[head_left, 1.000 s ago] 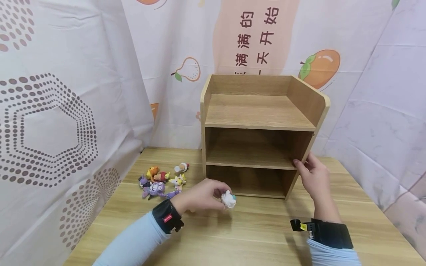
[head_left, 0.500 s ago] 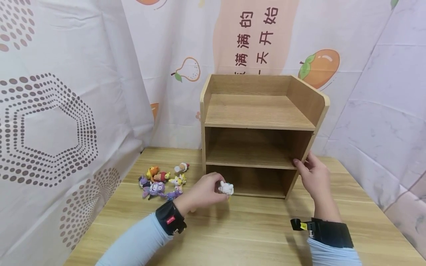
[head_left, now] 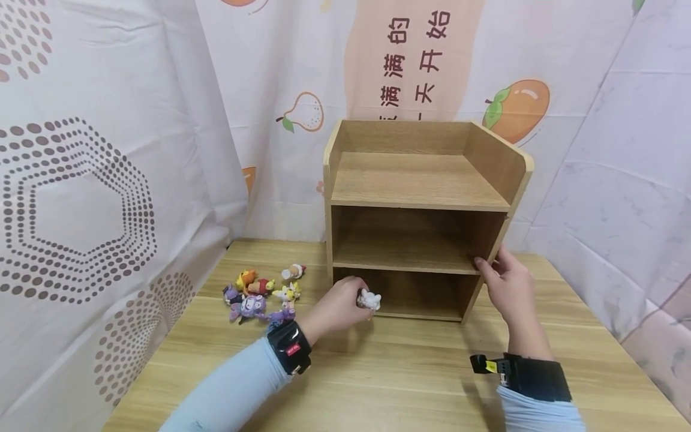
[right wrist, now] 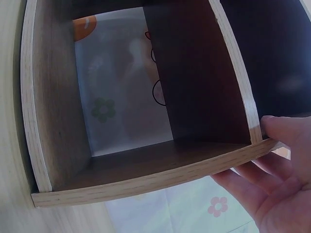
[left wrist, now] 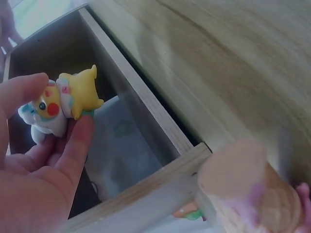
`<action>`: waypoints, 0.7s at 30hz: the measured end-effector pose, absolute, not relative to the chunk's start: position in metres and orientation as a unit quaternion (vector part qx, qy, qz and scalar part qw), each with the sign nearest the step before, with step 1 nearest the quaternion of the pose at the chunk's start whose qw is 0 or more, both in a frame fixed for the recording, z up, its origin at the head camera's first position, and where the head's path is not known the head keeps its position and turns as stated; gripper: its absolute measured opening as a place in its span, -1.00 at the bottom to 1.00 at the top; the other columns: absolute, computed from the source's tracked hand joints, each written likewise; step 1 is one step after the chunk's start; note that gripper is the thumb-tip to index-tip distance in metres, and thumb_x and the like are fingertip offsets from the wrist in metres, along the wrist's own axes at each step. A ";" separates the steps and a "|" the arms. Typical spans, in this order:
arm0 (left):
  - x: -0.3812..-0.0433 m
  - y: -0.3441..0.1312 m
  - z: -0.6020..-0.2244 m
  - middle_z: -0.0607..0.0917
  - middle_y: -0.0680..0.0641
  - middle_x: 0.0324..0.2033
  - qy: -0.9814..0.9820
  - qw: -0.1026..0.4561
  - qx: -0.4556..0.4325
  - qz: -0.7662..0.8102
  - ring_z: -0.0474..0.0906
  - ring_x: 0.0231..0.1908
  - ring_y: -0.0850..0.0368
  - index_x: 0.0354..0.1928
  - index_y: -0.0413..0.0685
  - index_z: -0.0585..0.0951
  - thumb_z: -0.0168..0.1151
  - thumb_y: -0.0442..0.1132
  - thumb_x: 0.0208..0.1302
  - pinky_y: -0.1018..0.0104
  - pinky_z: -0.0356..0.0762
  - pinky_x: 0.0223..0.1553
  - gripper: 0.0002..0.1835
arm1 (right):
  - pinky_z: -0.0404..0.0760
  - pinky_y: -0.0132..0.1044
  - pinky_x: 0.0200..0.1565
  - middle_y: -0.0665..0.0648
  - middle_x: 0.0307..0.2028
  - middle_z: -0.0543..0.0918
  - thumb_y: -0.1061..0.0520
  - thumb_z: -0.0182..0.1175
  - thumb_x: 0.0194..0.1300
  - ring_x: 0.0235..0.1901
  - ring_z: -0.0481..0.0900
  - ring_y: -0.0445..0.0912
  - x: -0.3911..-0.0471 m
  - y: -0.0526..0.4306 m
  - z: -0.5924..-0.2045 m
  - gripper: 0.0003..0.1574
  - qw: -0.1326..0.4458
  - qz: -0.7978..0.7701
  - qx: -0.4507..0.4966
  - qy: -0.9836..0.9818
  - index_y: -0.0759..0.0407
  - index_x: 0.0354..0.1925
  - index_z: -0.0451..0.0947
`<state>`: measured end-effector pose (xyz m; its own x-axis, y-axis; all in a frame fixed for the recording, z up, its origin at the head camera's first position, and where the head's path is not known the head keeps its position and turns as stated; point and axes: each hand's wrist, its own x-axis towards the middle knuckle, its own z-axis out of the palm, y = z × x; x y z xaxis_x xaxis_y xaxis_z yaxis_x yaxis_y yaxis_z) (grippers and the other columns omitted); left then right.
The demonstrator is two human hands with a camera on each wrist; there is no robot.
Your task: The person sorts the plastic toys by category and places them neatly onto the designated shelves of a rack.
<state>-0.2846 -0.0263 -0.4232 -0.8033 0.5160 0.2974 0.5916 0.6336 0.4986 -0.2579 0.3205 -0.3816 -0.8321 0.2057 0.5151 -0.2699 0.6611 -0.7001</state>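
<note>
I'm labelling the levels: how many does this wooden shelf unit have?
3: the open top tier, the middle compartment below it, and the bottom compartment, before which the left hand holds a yellow-and-white figurine.

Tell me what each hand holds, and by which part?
Left hand: yellow figurine, by its hooded head. Right hand: wooden shelf, by its right side panel.

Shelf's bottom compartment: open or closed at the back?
Open at the back: both wrist views show the flower-printed curtain straight through the bottom compartment, with no panel covering it.
</note>
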 end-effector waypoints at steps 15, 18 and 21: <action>-0.297 -0.006 -0.417 0.63 -0.07 -0.26 -0.932 0.036 -0.255 -0.253 0.55 -0.32 0.18 -0.03 -0.22 0.63 0.43 -0.18 0.25 0.35 0.58 -0.29 -0.66 | 0.58 0.22 0.00 0.37 0.21 0.58 0.02 0.20 0.50 0.10 0.59 0.37 -0.260 0.320 -0.381 -0.41 0.299 0.404 0.021 -0.864 0.14 0.40 0.44; -0.300 -0.005 -0.417 0.62 -0.01 -0.37 -0.937 0.034 -0.254 -0.238 0.54 -0.44 0.23 -0.10 -0.22 0.62 0.37 -0.21 0.31 0.39 0.57 -0.41 -0.76 | 0.58 0.21 0.00 0.38 0.21 0.58 0.04 0.21 0.49 0.10 0.59 0.37 -0.260 0.320 -0.382 -0.41 0.300 0.405 0.021 -0.863 0.15 0.40 0.44; -0.303 -0.005 -0.417 0.55 0.04 -0.49 -0.943 0.034 -0.252 -0.217 0.48 -0.53 0.24 -0.28 -0.14 0.59 0.29 -0.23 0.37 0.39 0.50 -0.54 -0.87 | 0.58 0.20 0.00 0.38 0.21 0.58 0.04 0.21 0.49 0.11 0.59 0.38 -0.259 0.320 -0.383 -0.41 0.300 0.406 0.020 -0.863 0.14 0.41 0.44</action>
<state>-0.3033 -0.0045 -0.4169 -0.8708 0.4600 0.1733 0.4896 0.7794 0.3910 -0.2595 0.3201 -0.3834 -0.8192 0.2092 0.5340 -0.2782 0.6693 -0.6889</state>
